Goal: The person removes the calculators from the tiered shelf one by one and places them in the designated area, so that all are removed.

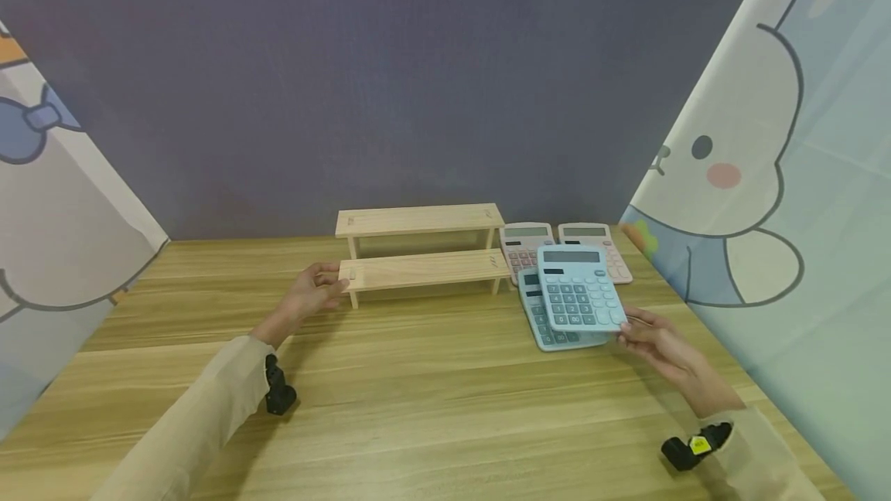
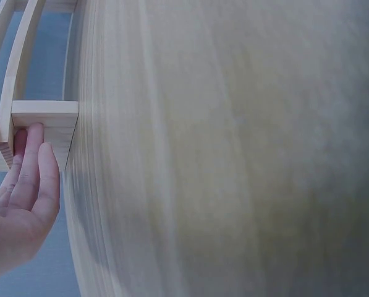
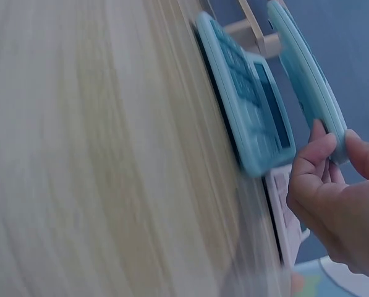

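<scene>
My right hand [image 1: 657,342] pinches a light blue calculator [image 1: 581,292] by its near right corner, thumb on top and fingers beneath. The right wrist view shows that calculator [image 3: 311,71] raised above a second blue calculator [image 3: 246,99], which lies on the table. In the head view it overlaps most of this lower calculator [image 1: 546,339]. At the left, my left hand [image 1: 313,292] grips the end of the front, lower board of a two-tier wooden shelf [image 1: 425,269]. Its fingers [image 2: 29,173] reach under the board beside the shelf leg.
Two pink calculators [image 1: 527,234] [image 1: 616,265] lie behind the blue ones, right of the shelf. A dark grey panel [image 1: 418,83] rises behind the wood-grain table [image 1: 390,408]. Cartoon-printed cloths [image 1: 738,176] flank both sides.
</scene>
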Demonstrator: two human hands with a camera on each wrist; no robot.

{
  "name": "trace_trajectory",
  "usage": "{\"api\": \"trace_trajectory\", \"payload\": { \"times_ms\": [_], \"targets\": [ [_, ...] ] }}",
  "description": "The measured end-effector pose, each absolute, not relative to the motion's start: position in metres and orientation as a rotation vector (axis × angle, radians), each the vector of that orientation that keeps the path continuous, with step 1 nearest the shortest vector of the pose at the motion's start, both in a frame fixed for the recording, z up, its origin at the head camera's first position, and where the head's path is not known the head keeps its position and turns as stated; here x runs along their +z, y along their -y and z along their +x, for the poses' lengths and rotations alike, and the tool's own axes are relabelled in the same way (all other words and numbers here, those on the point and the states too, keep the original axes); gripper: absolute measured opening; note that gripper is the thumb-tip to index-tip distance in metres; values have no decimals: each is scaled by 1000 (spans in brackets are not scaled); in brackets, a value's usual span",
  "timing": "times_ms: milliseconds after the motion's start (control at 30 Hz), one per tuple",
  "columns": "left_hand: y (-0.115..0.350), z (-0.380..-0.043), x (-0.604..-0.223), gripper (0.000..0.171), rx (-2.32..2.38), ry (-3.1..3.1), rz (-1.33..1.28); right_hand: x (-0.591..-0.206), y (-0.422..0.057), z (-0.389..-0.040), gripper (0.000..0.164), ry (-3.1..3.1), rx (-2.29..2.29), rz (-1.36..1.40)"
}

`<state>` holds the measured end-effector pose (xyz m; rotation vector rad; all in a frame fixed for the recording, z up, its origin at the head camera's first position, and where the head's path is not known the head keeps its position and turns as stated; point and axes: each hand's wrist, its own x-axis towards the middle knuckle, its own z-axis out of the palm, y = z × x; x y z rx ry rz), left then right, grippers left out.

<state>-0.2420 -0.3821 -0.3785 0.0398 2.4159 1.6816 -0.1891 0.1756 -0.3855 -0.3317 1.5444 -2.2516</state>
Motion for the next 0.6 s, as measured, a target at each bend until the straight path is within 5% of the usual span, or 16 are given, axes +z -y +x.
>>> {"api": "trace_trajectory", "payload": {
  "times_ms": [600],
  "targets": [
    [382, -243, -379, 61, 1689, -2395, 33, -391, -217, -190, 39, -1502, -2275, -387]
  ]
}}
